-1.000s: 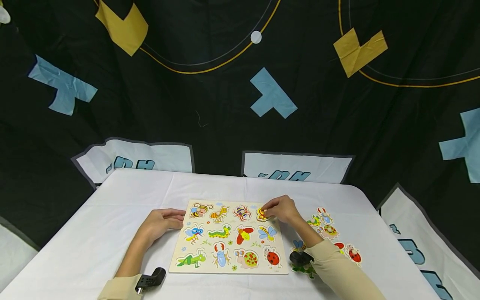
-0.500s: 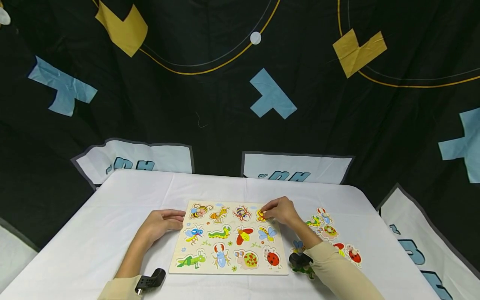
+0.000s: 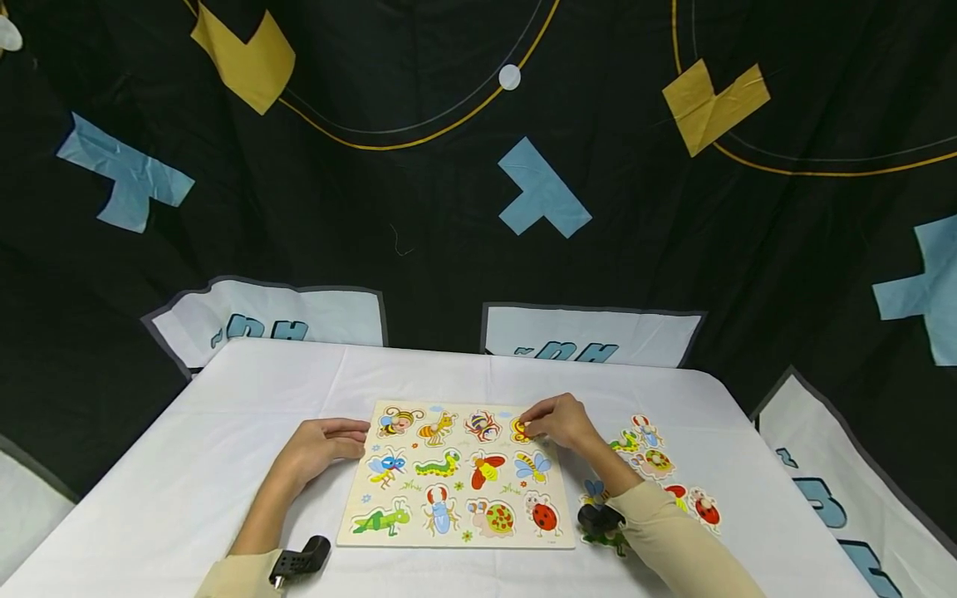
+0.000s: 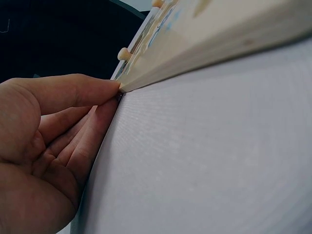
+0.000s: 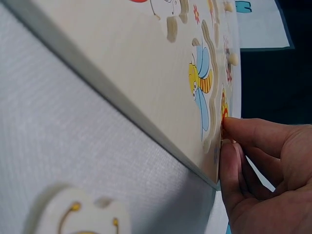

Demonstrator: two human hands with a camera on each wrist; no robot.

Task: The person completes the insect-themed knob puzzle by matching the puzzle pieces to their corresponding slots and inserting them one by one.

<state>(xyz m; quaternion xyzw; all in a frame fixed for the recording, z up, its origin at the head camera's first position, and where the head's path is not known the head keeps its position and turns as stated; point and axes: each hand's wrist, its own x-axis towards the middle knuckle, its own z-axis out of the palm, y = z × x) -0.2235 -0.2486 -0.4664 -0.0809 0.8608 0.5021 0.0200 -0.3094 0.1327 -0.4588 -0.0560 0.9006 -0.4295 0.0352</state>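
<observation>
A wooden insect puzzle board (image 3: 449,544) lies flat on the white table. My left hand (image 3: 314,453) is at its left side; in the left wrist view the fingertips (image 4: 109,90) touch the board's edge. At the top right corner, my right hand (image 3: 564,422) pinches a small yellow and red puzzle piece (image 3: 517,429) over its place. The fingers (image 5: 253,134) partly cover that piece in the right wrist view, so its full shape is hidden. Pegged pieces, such as the spider piece (image 3: 483,425), sit along the top row.
Several loose insect pieces lie right of the board, among them a ladybug piece (image 3: 704,507) and a snail piece (image 3: 656,461). The right forearm and its black wrist camera (image 3: 601,517) partly cover some. A dark curtain (image 3: 434,249) hangs behind the table.
My right hand has shifted very slightly, and the yellow and red piece has moved a little left and lower at the same corner. The left hand and board stay put.
</observation>
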